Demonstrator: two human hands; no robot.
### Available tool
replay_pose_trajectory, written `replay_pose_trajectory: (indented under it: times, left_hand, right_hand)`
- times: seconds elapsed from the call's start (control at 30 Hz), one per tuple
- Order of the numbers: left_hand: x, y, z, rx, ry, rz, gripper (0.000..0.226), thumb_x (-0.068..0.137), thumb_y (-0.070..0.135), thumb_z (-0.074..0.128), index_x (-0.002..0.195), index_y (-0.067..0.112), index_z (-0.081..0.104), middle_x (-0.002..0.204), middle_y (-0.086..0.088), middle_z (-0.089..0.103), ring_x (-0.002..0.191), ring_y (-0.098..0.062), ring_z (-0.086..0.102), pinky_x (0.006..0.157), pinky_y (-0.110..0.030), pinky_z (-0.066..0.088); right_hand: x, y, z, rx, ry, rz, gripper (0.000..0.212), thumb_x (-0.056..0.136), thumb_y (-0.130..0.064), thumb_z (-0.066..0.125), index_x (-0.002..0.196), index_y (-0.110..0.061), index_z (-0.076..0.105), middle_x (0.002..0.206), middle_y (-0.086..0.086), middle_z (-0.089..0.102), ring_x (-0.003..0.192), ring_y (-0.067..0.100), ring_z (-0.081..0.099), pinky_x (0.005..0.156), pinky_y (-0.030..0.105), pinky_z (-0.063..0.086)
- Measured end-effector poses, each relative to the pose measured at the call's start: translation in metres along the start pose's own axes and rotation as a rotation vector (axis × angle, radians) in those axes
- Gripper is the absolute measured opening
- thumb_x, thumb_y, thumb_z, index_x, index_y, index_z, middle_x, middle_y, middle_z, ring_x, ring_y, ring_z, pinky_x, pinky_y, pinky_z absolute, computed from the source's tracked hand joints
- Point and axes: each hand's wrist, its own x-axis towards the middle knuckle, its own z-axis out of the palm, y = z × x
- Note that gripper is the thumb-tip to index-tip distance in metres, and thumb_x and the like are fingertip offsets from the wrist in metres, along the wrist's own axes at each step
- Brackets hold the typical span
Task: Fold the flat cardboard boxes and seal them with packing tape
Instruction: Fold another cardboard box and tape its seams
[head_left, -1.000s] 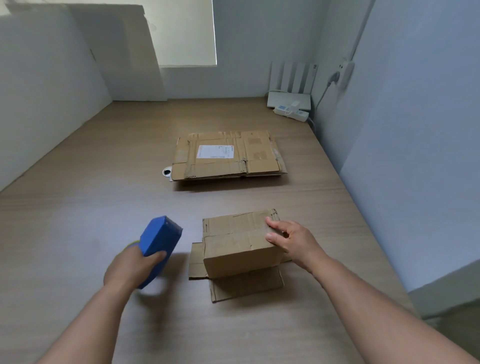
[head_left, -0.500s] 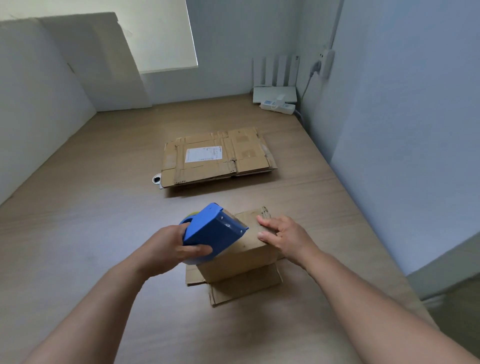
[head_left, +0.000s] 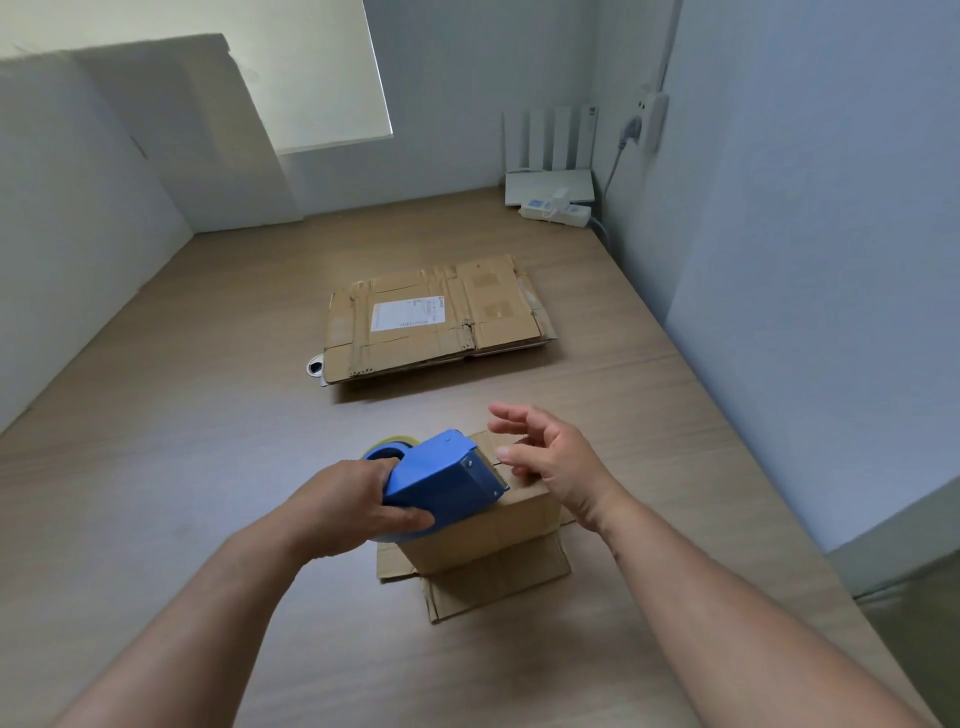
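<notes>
Your left hand (head_left: 345, 512) grips the blue tape dispenser (head_left: 441, 480) over the small box (head_left: 498, 525), while your right hand (head_left: 558, 460) hovers with fingers spread.

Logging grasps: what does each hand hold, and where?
Left hand holds the tape dispenser by its roll end; right hand holds nothing.

The box (head_left: 498, 525), brown and worn, stands folded up on the near middle of the table (head_left: 208, 441). Its lower flaps (head_left: 498, 577) splay flat toward the near side and the left. The blue dispenser (head_left: 441, 483) sits tilted over the box's top left, with its toothed blade pointing right and its roll (head_left: 397, 441) at the far-left end. The left hand (head_left: 353, 509) grips it. Farther back lie the flat boxes (head_left: 436, 317) in a stack, the top one creased, taped and bearing a white label (head_left: 408, 315).
</notes>
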Motion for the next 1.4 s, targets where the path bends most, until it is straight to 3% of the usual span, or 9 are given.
replay_pose_trajectory:
  times: [0.13, 0.23, 0.4, 0.57, 0.67, 0.83, 1.07, 1.23, 1.4]
  left_hand:
    - [0.000, 0.003, -0.004, 0.096, -0.032, 0.002, 0.042, 0.086, 0.049, 0.062, 0.120, 0.026, 0.052, 0.109, 0.004, 0.063, 0.095, -0.014, 0.058, 0.084, -0.028, 0.049]
    - [0.001, 0.004, -0.009, 0.066, -0.046, -0.010, 0.045, 0.086, 0.049, 0.062, 0.123, 0.025, 0.052, 0.110, 0.004, 0.063, 0.095, -0.012, 0.058, 0.085, -0.027, 0.050]
    - [0.003, 0.006, -0.014, 0.043, -0.062, -0.005, 0.048, 0.086, 0.050, 0.062, 0.124, 0.023, 0.051, 0.108, 0.004, 0.061, 0.093, -0.010, 0.057, 0.082, -0.025, 0.051]
    - [0.002, 0.008, -0.015, 0.058, -0.073, 0.006, 0.048, 0.086, 0.049, 0.061, 0.125, 0.024, 0.050, 0.106, 0.006, 0.060, 0.090, -0.008, 0.056, 0.077, -0.020, 0.048]
    - [0.003, 0.011, -0.019, 0.036, -0.073, 0.017, 0.046, 0.085, 0.051, 0.062, 0.121, 0.026, 0.052, 0.105, 0.006, 0.062, 0.089, -0.009, 0.058, 0.076, -0.022, 0.051]
    - [0.011, 0.022, -0.024, -0.062, -0.061, 0.009, 0.041, 0.080, 0.058, 0.065, 0.103, 0.025, 0.056, 0.096, 0.004, 0.065, 0.087, -0.012, 0.062, 0.076, -0.026, 0.052]
    - [-0.015, -0.009, -0.052, -0.120, -0.079, -0.229, 0.068, 0.047, 0.074, 0.060, 0.088, 0.019, 0.064, 0.084, 0.001, 0.069, 0.078, -0.015, 0.065, 0.064, -0.022, 0.043]
    - [0.010, 0.002, -0.050, -0.021, -0.120, -0.322, 0.047, 0.072, 0.064, 0.069, 0.091, 0.022, 0.059, 0.093, 0.001, 0.065, 0.085, -0.015, 0.062, 0.074, -0.026, 0.046]
    - [0.032, 0.013, -0.060, 0.041, -0.188, -0.367, 0.049, 0.071, 0.063, 0.071, 0.096, 0.022, 0.061, 0.100, -0.001, 0.064, 0.092, -0.019, 0.061, 0.089, -0.035, 0.047]
  right_hand:
    - [0.000, 0.003, 0.001, 0.011, 0.056, 0.002, 0.017, 0.087, -0.007, 0.065, 0.091, -0.023, 0.068, 0.098, -0.001, 0.068, 0.076, 0.007, 0.057, 0.067, 0.021, 0.049]
    - [0.000, 0.006, 0.002, 0.062, 0.081, -0.004, 0.017, 0.085, -0.003, 0.066, 0.078, -0.019, 0.067, 0.097, 0.001, 0.070, 0.064, 0.002, 0.055, 0.063, 0.018, 0.047]
    - [0.000, 0.005, 0.005, 0.034, 0.102, -0.033, 0.015, 0.084, -0.003, 0.068, 0.089, -0.017, 0.066, 0.092, 0.003, 0.067, 0.081, 0.008, 0.061, 0.069, 0.016, 0.049]
    - [0.002, 0.006, 0.005, 0.059, 0.143, -0.013, 0.017, 0.087, -0.003, 0.064, 0.079, -0.018, 0.064, 0.095, 0.016, 0.067, 0.077, 0.014, 0.056, 0.069, 0.022, 0.050]
    - [0.002, 0.008, 0.007, 0.054, 0.158, -0.006, 0.014, 0.089, -0.004, 0.061, 0.081, -0.015, 0.061, 0.083, 0.007, 0.065, 0.075, 0.014, 0.057, 0.072, 0.027, 0.052]
    - [0.004, 0.010, 0.008, 0.010, 0.253, 0.014, 0.015, 0.092, -0.003, 0.054, 0.082, -0.013, 0.055, 0.078, 0.002, 0.058, 0.067, 0.008, 0.055, 0.059, 0.015, 0.049]
    - [0.011, 0.011, -0.004, 0.110, 0.379, 0.122, 0.009, 0.094, -0.008, 0.053, 0.086, -0.012, 0.055, 0.082, 0.008, 0.056, 0.066, 0.017, 0.062, 0.064, 0.030, 0.059]
    - [0.008, 0.007, 0.003, 0.043, 0.388, 0.143, 0.008, 0.095, -0.013, 0.050, 0.088, -0.013, 0.055, 0.084, 0.010, 0.058, 0.052, 0.019, 0.062, 0.040, 0.025, 0.046]
    - [-0.006, 0.014, -0.001, -0.033, 0.550, 0.120, 0.008, 0.094, -0.011, 0.050, 0.088, -0.012, 0.055, 0.086, 0.008, 0.059, 0.065, 0.024, 0.060, 0.039, 0.014, 0.042]
